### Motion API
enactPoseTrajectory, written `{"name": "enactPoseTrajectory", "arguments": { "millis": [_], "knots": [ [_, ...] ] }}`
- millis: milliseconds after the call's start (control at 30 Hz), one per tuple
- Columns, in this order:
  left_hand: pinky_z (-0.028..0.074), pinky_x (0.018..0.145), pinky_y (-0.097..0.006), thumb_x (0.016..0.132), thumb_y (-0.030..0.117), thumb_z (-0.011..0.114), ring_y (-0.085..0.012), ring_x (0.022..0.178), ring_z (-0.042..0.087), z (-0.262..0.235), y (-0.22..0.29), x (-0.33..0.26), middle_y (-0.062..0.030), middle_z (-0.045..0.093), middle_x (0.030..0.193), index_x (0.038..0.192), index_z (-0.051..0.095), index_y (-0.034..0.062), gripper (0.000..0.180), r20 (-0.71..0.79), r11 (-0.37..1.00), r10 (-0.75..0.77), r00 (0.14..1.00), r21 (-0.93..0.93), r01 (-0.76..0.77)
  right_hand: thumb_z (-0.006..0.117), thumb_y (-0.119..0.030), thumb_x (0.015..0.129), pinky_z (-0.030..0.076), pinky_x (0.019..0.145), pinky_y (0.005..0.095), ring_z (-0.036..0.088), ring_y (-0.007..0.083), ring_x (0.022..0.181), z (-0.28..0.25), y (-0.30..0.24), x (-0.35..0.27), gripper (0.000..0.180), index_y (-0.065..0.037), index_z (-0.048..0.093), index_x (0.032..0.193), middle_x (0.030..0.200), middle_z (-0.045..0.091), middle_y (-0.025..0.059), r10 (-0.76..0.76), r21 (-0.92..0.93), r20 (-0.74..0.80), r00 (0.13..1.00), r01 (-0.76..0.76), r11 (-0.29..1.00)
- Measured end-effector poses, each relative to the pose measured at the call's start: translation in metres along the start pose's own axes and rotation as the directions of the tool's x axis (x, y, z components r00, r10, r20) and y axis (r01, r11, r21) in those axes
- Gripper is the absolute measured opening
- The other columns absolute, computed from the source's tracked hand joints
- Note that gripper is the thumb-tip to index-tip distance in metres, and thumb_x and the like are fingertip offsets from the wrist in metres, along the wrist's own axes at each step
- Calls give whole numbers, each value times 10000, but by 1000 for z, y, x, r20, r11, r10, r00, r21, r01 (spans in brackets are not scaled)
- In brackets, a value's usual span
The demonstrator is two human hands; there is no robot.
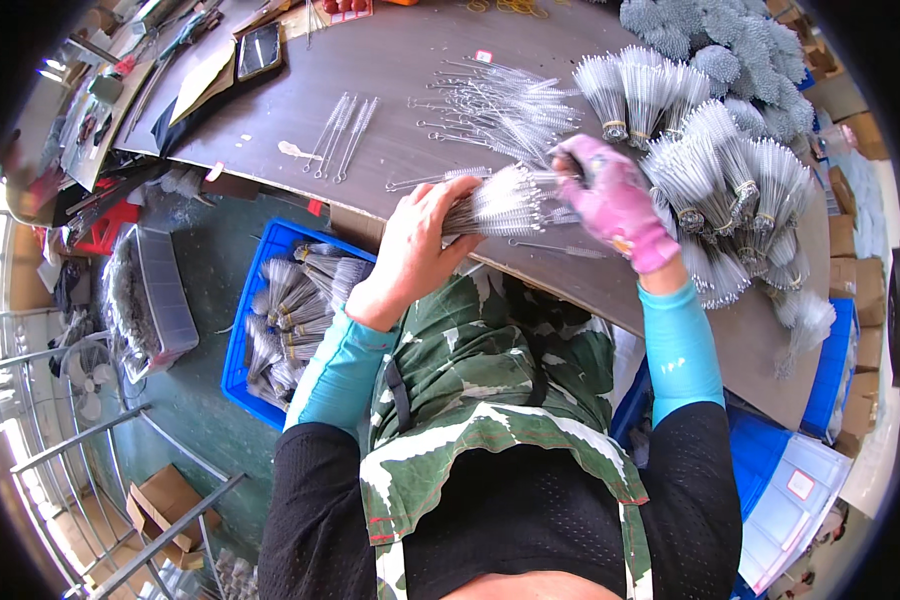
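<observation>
My bare left hand [420, 237] is closed round a bundle of thin wire brushes [510, 203] with white bristles, held over the table's front edge. Just right of the bundle is my right hand [612, 200], in a pink glove. Its fingers are curled together, and what they hold, if anything, I cannot make out. Beyond both hands lies a loose heap of the same brushes [505, 108], their wire loops toward the left. A single brush [560, 248] lies near the table edge, below my right hand.
Tied brush bundles [715, 165] are piled on the table [390, 60] at the right, with grey bristly clusters [715, 45] behind. A few brushes [345, 137] and a phone [259, 50] lie to the left. A blue crate [235, 362] of bundles stands below, left of my lap.
</observation>
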State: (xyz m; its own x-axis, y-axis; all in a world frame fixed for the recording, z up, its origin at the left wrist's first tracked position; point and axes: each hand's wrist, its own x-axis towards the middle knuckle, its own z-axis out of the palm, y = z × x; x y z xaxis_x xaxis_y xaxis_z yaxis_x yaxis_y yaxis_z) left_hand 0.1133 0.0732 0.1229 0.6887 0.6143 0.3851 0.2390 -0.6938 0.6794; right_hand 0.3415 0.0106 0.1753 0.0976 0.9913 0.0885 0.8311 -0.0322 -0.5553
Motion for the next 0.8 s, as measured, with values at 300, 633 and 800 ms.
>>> {"name": "enactPoseTrajectory", "arguments": {
  "millis": [300,633,800],
  "knots": [
    [407,873,-413,774,220,634,-292,1029,491,12,-22,22,-128,575,1078,1111,586,49,381,-68,967,83,994,248,-63,583,-30,855,402,578,158,540,33,682,-31,-8,-46,130,-27,630,976,812,614,-7,380,727,-450,808,85,681],
    [437,801,-400,768,141,613,-269,919,540,-16,-56,31,-53,609,957,1007,653,146,242,75,892,-53,996,452,14,608,-70,848,266,386,148,418,13,462,8,-14,-62,142,-62,602,989,743,608,54,524,964,-164,835,23,265],
    [418,797,-401,796,147,572,-265,885,528,-16,-49,40,-61,575,890,877,599,100,97,210,801,70,975,570,-180,617,-149,855,263,397,152,371,13,450,4,-24,-71,132,-97,610,976,700,578,20,534,975,-77,842,-49,218]
  ]
}}
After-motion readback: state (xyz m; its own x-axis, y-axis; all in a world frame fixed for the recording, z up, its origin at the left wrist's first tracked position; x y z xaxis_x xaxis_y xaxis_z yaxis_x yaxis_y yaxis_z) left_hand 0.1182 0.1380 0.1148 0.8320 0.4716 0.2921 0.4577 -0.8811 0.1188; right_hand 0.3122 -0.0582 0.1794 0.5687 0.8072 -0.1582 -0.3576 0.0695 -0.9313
